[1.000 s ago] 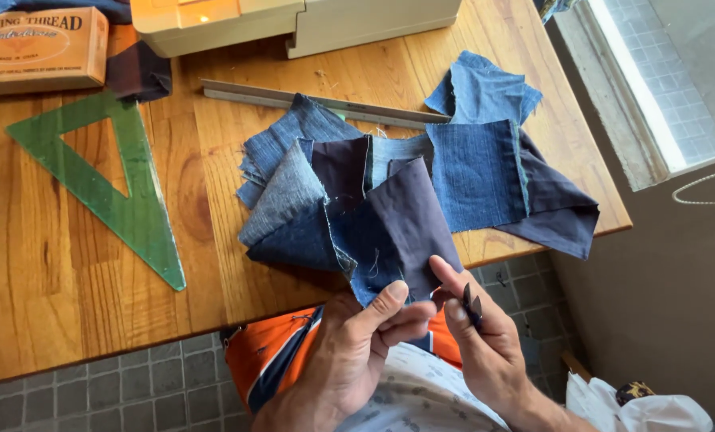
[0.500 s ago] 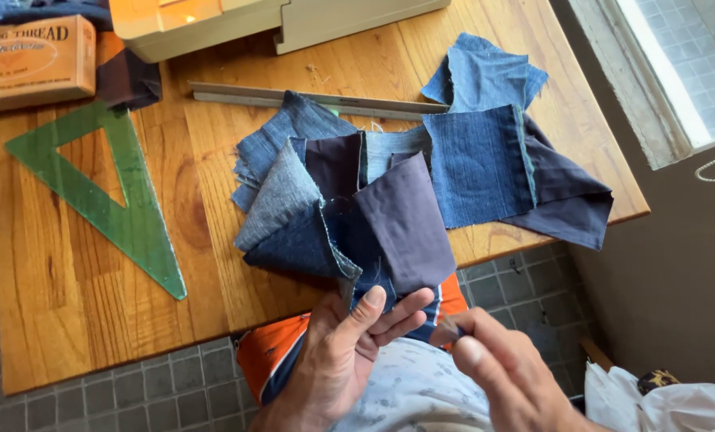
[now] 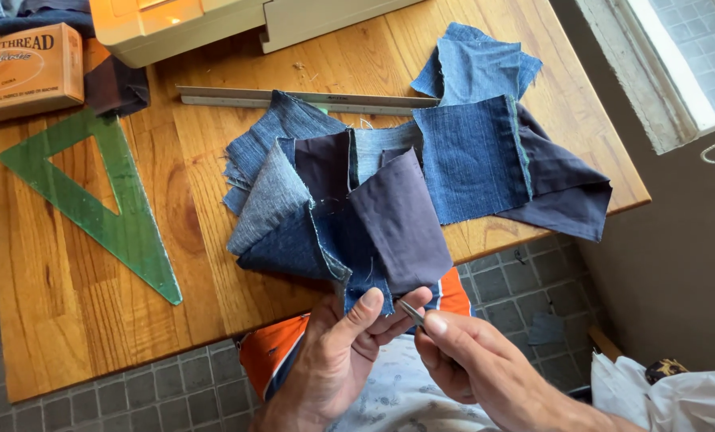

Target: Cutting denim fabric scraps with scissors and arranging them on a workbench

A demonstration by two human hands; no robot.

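Note:
A patchwork of sewn denim pieces, in light blue, dark blue and dark purple-grey, lies on the wooden table and hangs over its near edge. My left hand pinches the lower edge of the patchwork between thumb and fingers. My right hand grips a small metal snipping tool, its tip at the fabric edge beside my left fingers. Most of the tool is hidden inside my fist.
A green transparent set square lies at the left. A metal ruler runs behind the fabric. A cream sewing machine and a brown thread box stand at the back. Grey tiled floor lies below; a window is at the right.
My right hand has come left with the tool to meet my left fingers at the fabric edge. The view has shifted slightly; the patchwork stays in place.

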